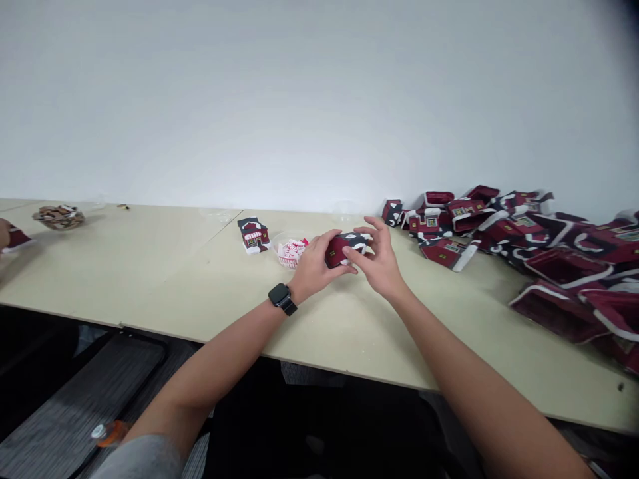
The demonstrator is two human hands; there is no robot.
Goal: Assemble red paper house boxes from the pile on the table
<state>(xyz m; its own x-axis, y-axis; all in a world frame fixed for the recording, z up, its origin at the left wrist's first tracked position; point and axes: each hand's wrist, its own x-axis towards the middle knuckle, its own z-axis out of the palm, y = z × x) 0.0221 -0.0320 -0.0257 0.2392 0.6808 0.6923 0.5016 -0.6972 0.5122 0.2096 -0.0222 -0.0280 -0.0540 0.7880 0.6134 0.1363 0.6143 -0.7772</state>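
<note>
Above the table, a small dark red toy house (334, 253) with a black, white-trimmed roof is tipped on its side between my hands. My left hand (315, 266), a black watch on its wrist, wraps round the house from the left. From the right, my right hand (378, 261) pinches the roof end, its thumb on the front and its index finger raised. Just left of my left hand is a clear bowl (276, 247) of small red-and-white striped pieces (291, 253). Another little house (253, 236), with a striped awning over its door, stands upright beside the bowl.
Many similar red houses lie in a heap (529, 233) along the table's right side, several showing hollow undersides. A bowl of brown pieces (58, 217) stands at far left. Another person's hand (4, 234) holds a red piece (18, 238) at the left edge. A wall (319, 100) rises behind the table (164, 266).
</note>
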